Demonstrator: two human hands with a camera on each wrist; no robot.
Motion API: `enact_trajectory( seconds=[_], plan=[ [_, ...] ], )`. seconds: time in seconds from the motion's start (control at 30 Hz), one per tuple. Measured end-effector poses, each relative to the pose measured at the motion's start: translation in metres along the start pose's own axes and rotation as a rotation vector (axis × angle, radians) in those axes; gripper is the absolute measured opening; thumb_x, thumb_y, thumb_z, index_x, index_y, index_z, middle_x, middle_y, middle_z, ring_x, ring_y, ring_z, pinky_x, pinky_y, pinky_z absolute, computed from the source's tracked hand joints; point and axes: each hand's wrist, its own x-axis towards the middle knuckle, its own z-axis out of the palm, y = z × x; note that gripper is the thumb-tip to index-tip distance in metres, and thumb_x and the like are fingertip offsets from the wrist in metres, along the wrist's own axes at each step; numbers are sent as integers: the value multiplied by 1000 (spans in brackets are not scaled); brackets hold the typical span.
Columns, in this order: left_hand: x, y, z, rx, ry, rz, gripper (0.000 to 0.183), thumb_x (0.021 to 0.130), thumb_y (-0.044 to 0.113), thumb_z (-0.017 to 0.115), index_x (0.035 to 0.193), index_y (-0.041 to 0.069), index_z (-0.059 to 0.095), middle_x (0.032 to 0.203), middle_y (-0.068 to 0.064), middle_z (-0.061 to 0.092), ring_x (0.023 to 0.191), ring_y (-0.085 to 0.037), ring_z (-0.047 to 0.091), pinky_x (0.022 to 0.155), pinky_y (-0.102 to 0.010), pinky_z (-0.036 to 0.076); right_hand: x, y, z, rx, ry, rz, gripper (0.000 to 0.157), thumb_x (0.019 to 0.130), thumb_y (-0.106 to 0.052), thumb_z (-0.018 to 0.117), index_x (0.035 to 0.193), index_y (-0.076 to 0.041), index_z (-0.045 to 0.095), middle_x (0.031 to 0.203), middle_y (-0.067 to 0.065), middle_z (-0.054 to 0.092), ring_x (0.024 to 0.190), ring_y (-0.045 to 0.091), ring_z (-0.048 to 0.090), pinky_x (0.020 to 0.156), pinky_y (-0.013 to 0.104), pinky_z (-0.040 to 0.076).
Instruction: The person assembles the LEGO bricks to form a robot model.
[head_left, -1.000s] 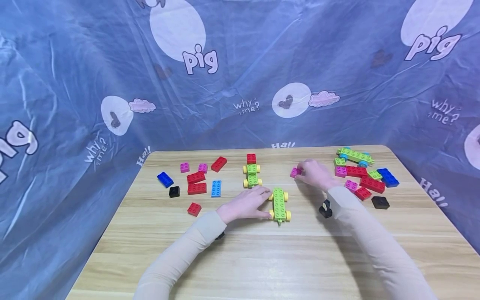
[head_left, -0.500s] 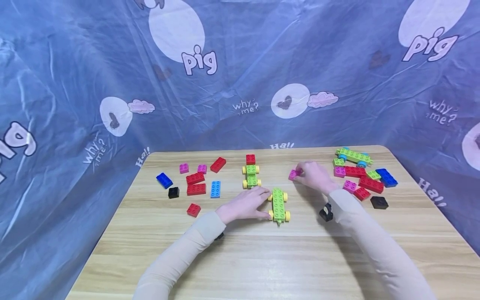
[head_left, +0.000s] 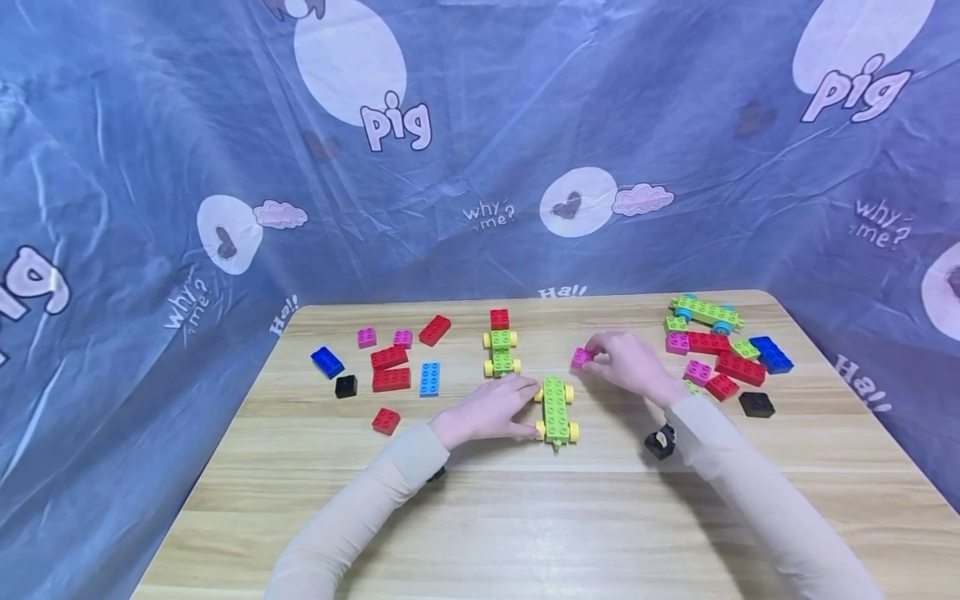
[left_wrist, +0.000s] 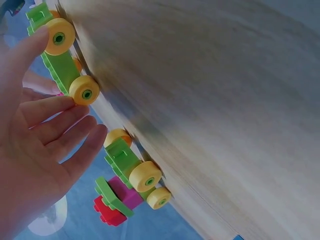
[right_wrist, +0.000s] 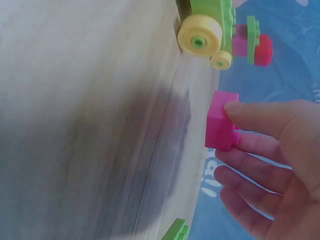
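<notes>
My right hand (head_left: 628, 363) pinches a pink 2x2 building brick (right_wrist: 220, 124) between thumb and fingers, above the table to the right of the vehicles. Its studs face the palm side in the right wrist view. My left hand (head_left: 487, 410) rests beside a green wheeled base (head_left: 556, 408) with yellow wheels. In the left wrist view its thumb touches one wheel and the forefinger touches the other, with the remaining fingers extended. Behind this base stands a second green base (head_left: 502, 363) with yellow wheels, carrying a pink, a green and a red brick (head_left: 498, 318) in a stack.
Red, pink, blue and black bricks lie at the left, including a light blue brick (head_left: 430, 378). More bricks lie at the right around a long red brick (head_left: 739, 368), with another green base (head_left: 707, 312) on blue wheels behind them. A patterned blue cloth (head_left: 465, 125) hangs beyond the table.
My right hand has moved left and nearer to me with the pink brick. A green brick by the right-hand pile has come into view. My left hand stays at the wheeled base.
</notes>
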Motion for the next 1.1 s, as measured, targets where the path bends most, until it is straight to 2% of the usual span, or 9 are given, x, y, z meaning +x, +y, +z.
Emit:
enact_trajectory(
  seconds=[0.37, 0.7, 0.97, 1.1],
  plan=[
    [0, 0, 1, -9, -2, -3, 78, 83, 57, 59, 140, 7, 40, 145, -7, 44, 133, -21, 42, 113, -37, 36, -17, -17, -3, 15, 28, -95, 30, 80, -24, 73, 103, -7, 67, 99, 9, 72, 91, 26, 67, 83, 43, 55],
    [0, 0, 2, 2, 4, 4, 79, 83, 58, 58, 140, 7, 41, 143, -7, 46, 131, -20, 44, 111, -35, 38, -26, -28, -2, 23, 30, -117, 27, 80, -28, 72, 102, -13, 68, 99, 3, 72, 94, 21, 65, 85, 42, 54],
    [0, 0, 1, -7, 11, 2, 78, 82, 58, 59, 139, 7, 42, 142, -6, 47, 131, -19, 44, 111, -36, 39, -33, -35, -1, 24, 62, -190, 25, 79, -27, 74, 100, -14, 68, 98, 2, 72, 92, 18, 67, 85, 38, 55],
    [-1, 0, 0, -3, 15, 6, 77, 83, 57, 59, 139, 7, 42, 141, -6, 48, 130, -19, 44, 111, -35, 39, -36, -40, -1, 11, 59, -196, 27, 79, -29, 74, 101, -15, 68, 99, 2, 72, 93, 18, 67, 84, 37, 56]
  ],
)
